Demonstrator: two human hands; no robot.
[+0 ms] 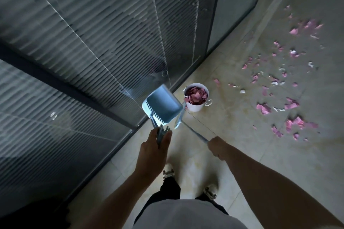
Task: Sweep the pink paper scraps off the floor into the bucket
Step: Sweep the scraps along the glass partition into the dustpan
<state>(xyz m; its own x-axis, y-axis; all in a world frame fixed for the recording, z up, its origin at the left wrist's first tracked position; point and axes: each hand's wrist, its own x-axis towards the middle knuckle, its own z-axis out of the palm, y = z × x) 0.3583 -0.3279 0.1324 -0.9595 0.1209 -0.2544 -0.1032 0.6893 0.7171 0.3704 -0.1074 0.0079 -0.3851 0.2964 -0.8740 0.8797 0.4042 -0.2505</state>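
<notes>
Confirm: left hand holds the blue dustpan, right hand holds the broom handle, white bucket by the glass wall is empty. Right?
Not quite. The head view shows the white bucket already holding pink paper scraps, not empty. The rest stands: the left hand grips the blue dustpan, the right hand holds the broom handle, and the bucket stands by the glass wall.

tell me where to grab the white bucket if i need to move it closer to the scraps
Take the small loop handle on the white bucket, reaching from the right, the scrap side. It juts out from the rim there, while the dustpan crowds the left side.
</notes>
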